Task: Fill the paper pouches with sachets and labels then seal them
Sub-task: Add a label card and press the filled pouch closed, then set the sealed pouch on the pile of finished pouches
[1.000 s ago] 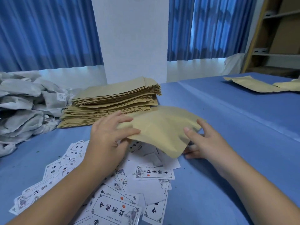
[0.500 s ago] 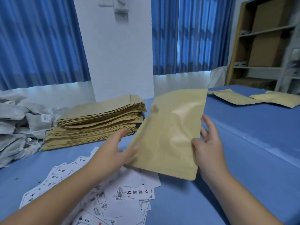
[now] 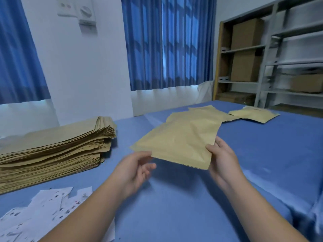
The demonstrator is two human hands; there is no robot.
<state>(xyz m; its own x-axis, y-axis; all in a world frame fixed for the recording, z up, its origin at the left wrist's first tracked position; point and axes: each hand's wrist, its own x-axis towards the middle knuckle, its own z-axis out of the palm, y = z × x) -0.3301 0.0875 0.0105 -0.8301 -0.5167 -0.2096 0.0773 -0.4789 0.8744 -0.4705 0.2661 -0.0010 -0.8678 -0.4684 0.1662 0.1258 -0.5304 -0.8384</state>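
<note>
Kraft paper pouch [image 3: 176,145] is held in the air over the blue counter [image 3: 174,206], long side pointing away from the person. Right hand [image 3: 222,158] grips the near right corner, thumb on top and fingers behind. Left hand [image 3: 134,166] is at the near left edge: thumb touches the paper, fingers loosely curled below. Can't tell if it actually pinches. Stack of empty pouches [image 3: 52,147] sits on the counter to the left. Printed labels [image 3: 43,215] are scattered at near left. More pouches [image 3: 253,115] lie flat at the far side, well apart from the stack.
</note>
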